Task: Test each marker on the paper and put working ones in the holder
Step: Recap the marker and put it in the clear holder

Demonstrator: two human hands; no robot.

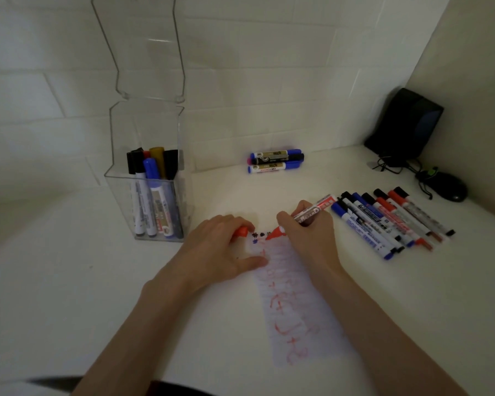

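My right hand [309, 232] grips an uncapped red marker [312, 214], its tip touching the top of the paper strip [297, 310]. The strip lies on the white table and is covered in red scribbles, with small black and blue marks at its upper edge. My left hand [220, 247] holds the red cap [242, 232] in curled fingers while its thumb presses on the paper's left edge. The clear plastic holder [149, 178], lid up, stands at the left with several markers upright inside.
Several capped markers [392, 221] lie in a row right of my right hand. Three more markers [276, 161] are stacked against the tiled wall. A black speaker [406, 124] and a black mouse [446, 187] with tangled cable sit in the right corner.
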